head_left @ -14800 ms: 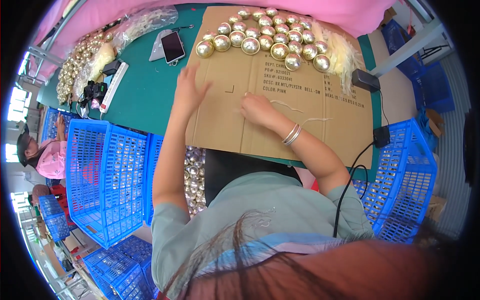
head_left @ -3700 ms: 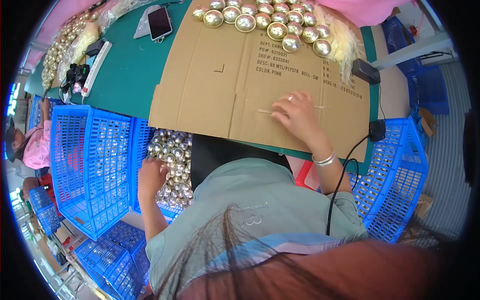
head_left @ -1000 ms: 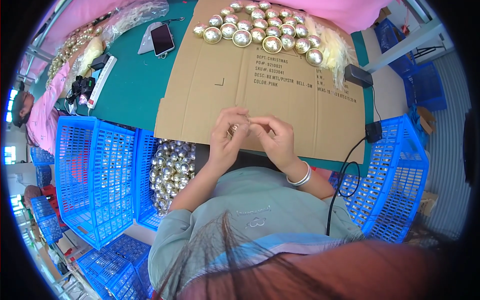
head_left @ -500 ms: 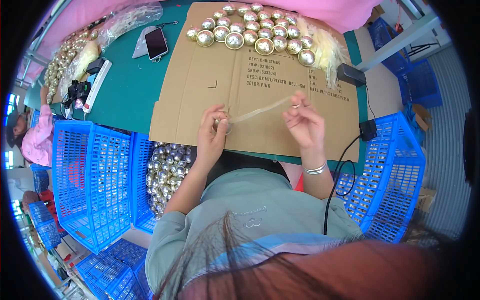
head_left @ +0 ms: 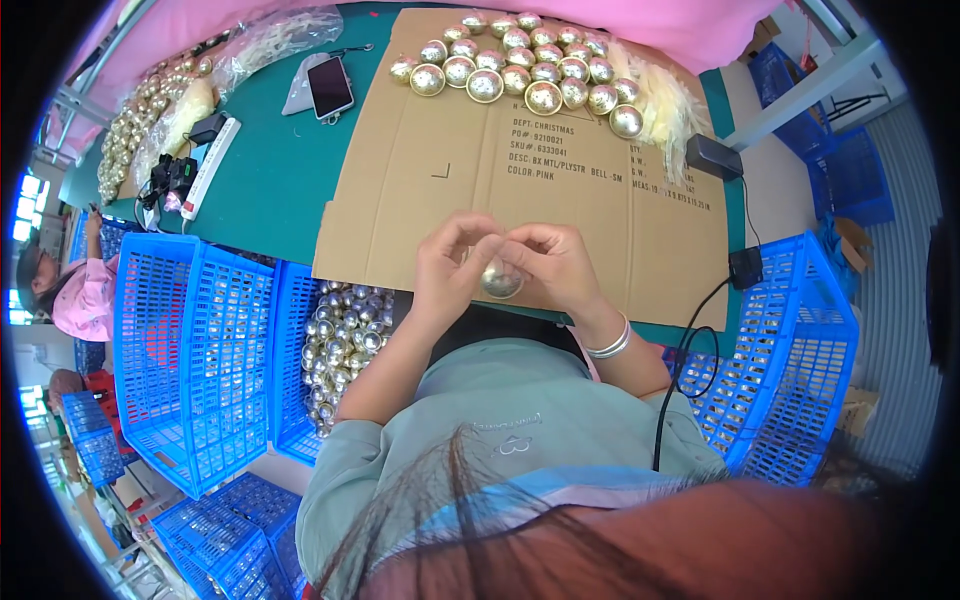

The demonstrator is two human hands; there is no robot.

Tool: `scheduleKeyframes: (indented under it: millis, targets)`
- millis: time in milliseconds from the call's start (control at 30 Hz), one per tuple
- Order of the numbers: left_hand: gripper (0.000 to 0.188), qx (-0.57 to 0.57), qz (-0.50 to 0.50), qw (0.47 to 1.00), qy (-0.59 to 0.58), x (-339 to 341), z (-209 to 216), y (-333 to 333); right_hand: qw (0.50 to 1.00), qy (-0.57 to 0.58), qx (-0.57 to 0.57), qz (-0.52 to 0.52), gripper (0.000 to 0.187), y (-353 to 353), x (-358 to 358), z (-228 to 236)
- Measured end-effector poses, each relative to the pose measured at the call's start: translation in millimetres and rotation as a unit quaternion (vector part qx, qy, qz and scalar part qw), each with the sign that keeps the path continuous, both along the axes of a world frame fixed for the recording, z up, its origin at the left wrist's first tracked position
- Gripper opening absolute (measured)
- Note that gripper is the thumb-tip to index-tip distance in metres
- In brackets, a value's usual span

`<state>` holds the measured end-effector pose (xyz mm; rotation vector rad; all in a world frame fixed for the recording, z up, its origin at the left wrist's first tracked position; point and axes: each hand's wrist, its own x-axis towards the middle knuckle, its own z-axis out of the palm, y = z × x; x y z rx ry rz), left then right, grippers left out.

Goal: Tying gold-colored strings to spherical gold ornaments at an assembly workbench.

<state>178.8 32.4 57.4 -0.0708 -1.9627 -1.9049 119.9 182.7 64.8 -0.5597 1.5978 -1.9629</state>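
Over the near part of a flattened cardboard sheet (head_left: 400,215), both hands meet at one shiny silver-gold bell (head_left: 502,283). My left hand (head_left: 446,265) pinches at its upper left side. On the other side, the thumb and fingers of my right hand (head_left: 560,268) are closed at the top of the bell, fingertips touching those of the left. The pale ribbon that showed before is hidden among the fingers. Farther back on the cardboard sit several similar bells (head_left: 543,97), with a bundle of cream ribbons (head_left: 664,105) to their right.
A blue crate of bells (head_left: 345,345) stands left of my lap, beside another blue crate (head_left: 190,360). At right are a blue crate (head_left: 790,340) and a black cable (head_left: 690,335). A phone (head_left: 330,88) and power strip (head_left: 212,165) lie on the green table. A person in pink (head_left: 85,300) is at far left.
My right hand has come left and down to join the left hand at the bell. The ribbon stretched between them is now out of sight. The view has shifted slightly.
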Motion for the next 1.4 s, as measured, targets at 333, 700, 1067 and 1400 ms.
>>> scheduleKeyframes:
  millis: [333, 700, 1067, 1400]
  targets:
    - [0.014, 0.183, -0.067, 0.979, -0.052, 2, -16, -1, 1.0, -0.027, -0.001, 0.002, 0.016, -4, 8, 10]
    - [0.01, 0.001, -0.003, 0.998, -0.065, 12, -2, -1, 0.921, 0.35, 0.151, -0.084, 0.016, 5, 6, 31]
    - [0.022, -0.086, -0.017, 0.995, -0.049, 19, 6, -1, 0.91, 0.385, 0.15, -0.035, 0.013, 8, 4, 35]
    - [0.019, -0.148, -0.031, 0.988, -0.036, 19, 16, 0, 0.883, 0.434, 0.18, -0.023, 0.006, 11, 0, 30]
